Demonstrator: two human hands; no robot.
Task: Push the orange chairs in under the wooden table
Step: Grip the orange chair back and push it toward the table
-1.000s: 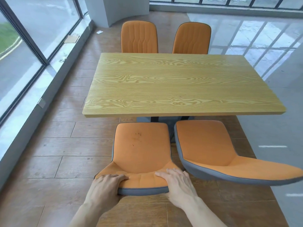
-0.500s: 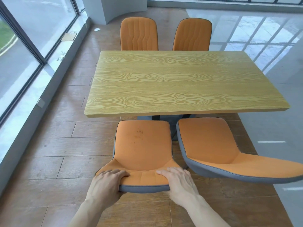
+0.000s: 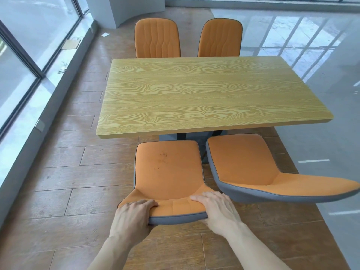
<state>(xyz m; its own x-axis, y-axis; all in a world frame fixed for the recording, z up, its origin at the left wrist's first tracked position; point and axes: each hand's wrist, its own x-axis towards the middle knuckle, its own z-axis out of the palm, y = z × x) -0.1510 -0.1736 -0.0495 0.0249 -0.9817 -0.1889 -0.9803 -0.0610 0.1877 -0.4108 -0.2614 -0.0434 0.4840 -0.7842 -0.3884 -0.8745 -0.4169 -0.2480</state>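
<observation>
The wooden table (image 3: pixel 204 94) stands in the middle of the view. On its near side, an orange chair (image 3: pixel 167 168) with a stained seat faces it, the seat's front edge just short of the table edge. My left hand (image 3: pixel 132 213) and my right hand (image 3: pixel 218 209) both grip the top of this chair's backrest. A second orange chair (image 3: pixel 247 164) stands right beside it, turned a little to the right, its seat front partly under the table. Two more orange chairs (image 3: pixel 157 38) (image 3: pixel 220 38) stand at the far side, tucked against the table.
Tall windows with a grey sill (image 3: pixel 58 75) run along the left. A white curved pillar (image 3: pixel 126 10) stands at the far end. Brown tiles lie around the table, and glossy grey floor (image 3: pixel 321 143) begins to the right.
The near left chair has slid a little toward the table under my hands, and my view has shifted leftward and closer.
</observation>
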